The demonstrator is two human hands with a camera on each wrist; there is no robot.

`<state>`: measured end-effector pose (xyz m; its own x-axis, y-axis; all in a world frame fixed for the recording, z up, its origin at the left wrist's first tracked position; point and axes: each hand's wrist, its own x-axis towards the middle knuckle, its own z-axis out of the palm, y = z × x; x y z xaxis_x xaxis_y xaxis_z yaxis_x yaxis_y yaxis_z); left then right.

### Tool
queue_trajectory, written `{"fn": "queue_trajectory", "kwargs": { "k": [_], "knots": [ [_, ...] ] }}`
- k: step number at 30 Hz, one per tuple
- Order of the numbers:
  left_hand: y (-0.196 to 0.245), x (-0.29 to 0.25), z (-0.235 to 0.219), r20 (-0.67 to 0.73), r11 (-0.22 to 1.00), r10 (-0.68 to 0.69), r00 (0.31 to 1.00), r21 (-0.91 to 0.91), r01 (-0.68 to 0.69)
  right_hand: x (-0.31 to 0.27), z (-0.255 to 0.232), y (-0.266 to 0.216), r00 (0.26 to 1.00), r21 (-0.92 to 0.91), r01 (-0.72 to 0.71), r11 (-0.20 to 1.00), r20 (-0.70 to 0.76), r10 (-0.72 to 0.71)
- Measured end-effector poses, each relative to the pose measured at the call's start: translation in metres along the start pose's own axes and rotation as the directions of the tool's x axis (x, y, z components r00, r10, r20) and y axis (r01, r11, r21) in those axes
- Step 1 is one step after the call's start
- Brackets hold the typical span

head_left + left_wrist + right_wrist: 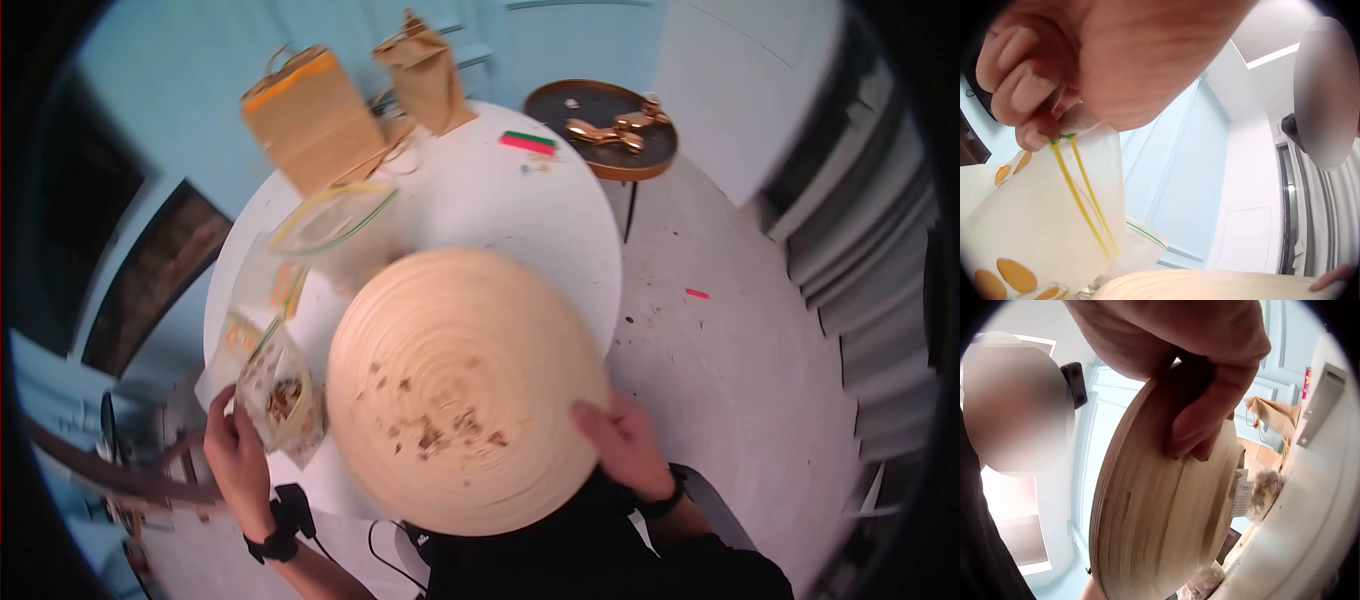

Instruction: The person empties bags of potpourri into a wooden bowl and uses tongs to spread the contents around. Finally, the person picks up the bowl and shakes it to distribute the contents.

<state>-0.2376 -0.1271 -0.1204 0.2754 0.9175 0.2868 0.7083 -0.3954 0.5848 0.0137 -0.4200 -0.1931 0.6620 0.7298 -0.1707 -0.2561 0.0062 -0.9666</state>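
Note:
My right hand (625, 445) grips the right rim of a round, pale wooden tray (470, 300), thumb on top. In the right wrist view its fingers curl under the tray's underside (1147, 519). Small dried brown pieces (435, 435) lie scattered over the tray's near half. On the left, my left hand (238, 450) pinches the top edge of a zip bag (308, 440), whose mouth gapes toward the tray. Brown dried bits (284, 400) show inside it. The left wrist view shows the bag's yellow zip strip (1075, 181) and orange oval prints (1016, 275).
A larger clear zip bag (335, 235) stands behind the tray on the white round table (480, 195). Two paper bags (315, 120) are at the back. A green and red item (528, 143) lies near the far edge. A dark side table (600, 155) holds a shiny copper figure (605, 133).

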Motion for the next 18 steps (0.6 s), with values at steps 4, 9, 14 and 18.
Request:
{"fn": "queue_trajectory", "kwargs": {
  "k": [4,9,14,18],
  "knots": [
    [0.003,0.0,0.007,0.017,0.994,-0.025,1.0,-0.103,0.027,0.028,0.018,-0.028,0.991,-0.092,0.116,0.989,-0.05,-0.121],
    [0.005,-0.006,0.004,0.045,0.983,-0.056,0.997,-0.174,0.063,0.04,0.007,-0.029,0.989,-0.005,0.066,0.998,-0.132,-0.066],
    [-0.008,-0.005,0.008,0.013,0.971,-0.078,0.997,-0.225,0.079,0.029,0.013,-0.027,0.953,-0.099,0.14,0.985,-0.258,-0.161],
    [-0.008,-0.004,0.0,0.064,0.983,-0.034,0.997,-0.177,0.045,0.02,-0.002,-0.033,0.978,0.008,0.048,0.999,-0.203,-0.045]
  ]
}}
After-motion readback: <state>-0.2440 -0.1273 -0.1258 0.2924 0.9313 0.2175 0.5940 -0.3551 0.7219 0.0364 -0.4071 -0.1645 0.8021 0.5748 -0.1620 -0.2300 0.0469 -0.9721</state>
